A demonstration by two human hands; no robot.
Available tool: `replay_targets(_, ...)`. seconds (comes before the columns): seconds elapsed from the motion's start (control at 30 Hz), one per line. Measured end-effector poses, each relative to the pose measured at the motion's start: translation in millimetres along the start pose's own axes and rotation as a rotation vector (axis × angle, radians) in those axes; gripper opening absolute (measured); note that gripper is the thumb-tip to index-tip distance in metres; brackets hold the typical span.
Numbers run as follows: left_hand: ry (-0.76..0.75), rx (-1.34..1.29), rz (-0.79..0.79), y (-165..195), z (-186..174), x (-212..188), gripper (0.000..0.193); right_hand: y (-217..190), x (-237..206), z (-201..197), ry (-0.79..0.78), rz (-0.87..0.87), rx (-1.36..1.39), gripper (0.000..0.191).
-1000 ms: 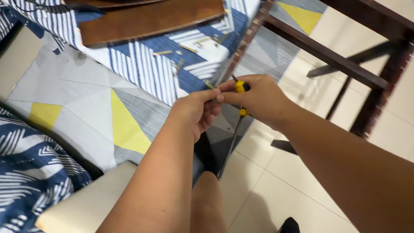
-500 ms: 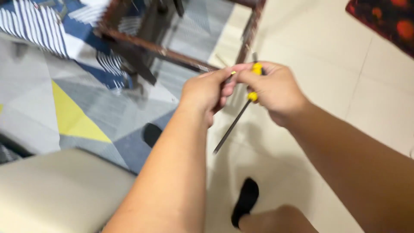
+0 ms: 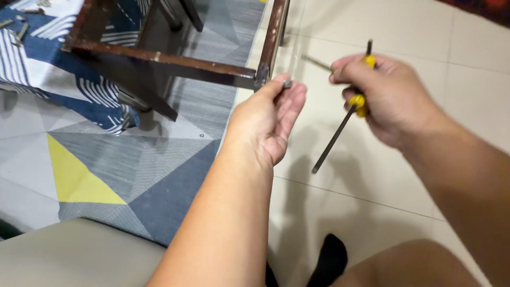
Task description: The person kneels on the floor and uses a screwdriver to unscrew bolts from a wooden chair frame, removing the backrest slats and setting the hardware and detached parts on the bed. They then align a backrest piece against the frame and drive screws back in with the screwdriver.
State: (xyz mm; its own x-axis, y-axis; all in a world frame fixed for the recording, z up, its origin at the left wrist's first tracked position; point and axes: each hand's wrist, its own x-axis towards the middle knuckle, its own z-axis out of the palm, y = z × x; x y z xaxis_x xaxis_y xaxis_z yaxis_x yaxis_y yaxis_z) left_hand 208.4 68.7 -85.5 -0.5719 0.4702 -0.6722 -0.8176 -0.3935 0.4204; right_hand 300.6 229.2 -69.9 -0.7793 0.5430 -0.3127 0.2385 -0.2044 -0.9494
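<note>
My left hand [image 3: 268, 119] pinches a small grey metal fitting [image 3: 287, 84] at its fingertips, right beside the corner of a dark wooden frame [image 3: 170, 62]. My right hand [image 3: 393, 101] is apart from it, to the right, closed around a yellow-handled screwdriver [image 3: 333, 142] whose dark shaft points down and left. The same hand also pinches a thin metal bolt [image 3: 316, 62] that sticks out to the left between thumb and forefinger. The two hands do not touch.
A patterned grey, blue and yellow rug [image 3: 133, 170] lies under the frame, with pale floor tiles [image 3: 372, 32] to its right. A beige cushion [image 3: 64, 255] fills the lower left. Loose screws [image 3: 18, 29] lie at the top left. My black-socked foot [image 3: 329, 260] is below.
The hands, joined around the screwdriver before, have come apart. The left hand now sits at the frame's corner with the small fitting. The view has swung toward the frame and floor.
</note>
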Motion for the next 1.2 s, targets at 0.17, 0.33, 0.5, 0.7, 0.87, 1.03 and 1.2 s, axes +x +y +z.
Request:
replay_targets(0.17,-0.252,0.205,0.186,-9,-24,53,0.029,49,47,-15,-0.091,-0.182,0.002,0.015)
replay_targets(0.33,-0.433,0.185,0.309,-31,-55,99,0.030,104,75,-11,-0.192,-0.291,0.063,0.011)
replay_targets(0.5,-0.629,0.080,0.382,-54,-78,123,0.027,139,95,-8,-0.218,-0.369,0.153,0.008)
replay_targets(0.7,-0.638,0.008,0.356,-50,-68,113,0.033,130,104,-7,-0.279,-0.433,0.131,0.019)
replay_targets(0.87,-0.518,0.054,0.430,-47,-71,95,0.040,111,108,2,-0.349,-0.428,0.122,0.022)
replay_targets(1.03,-0.505,0.088,0.534,-33,-85,80,0.038,104,96,21,-0.451,-0.399,0.187,0.023)
replay_targets(1.2,-0.388,0.170,0.637,-4,-92,57,0.029,96,96,32,-0.441,-0.410,0.178,0.023)
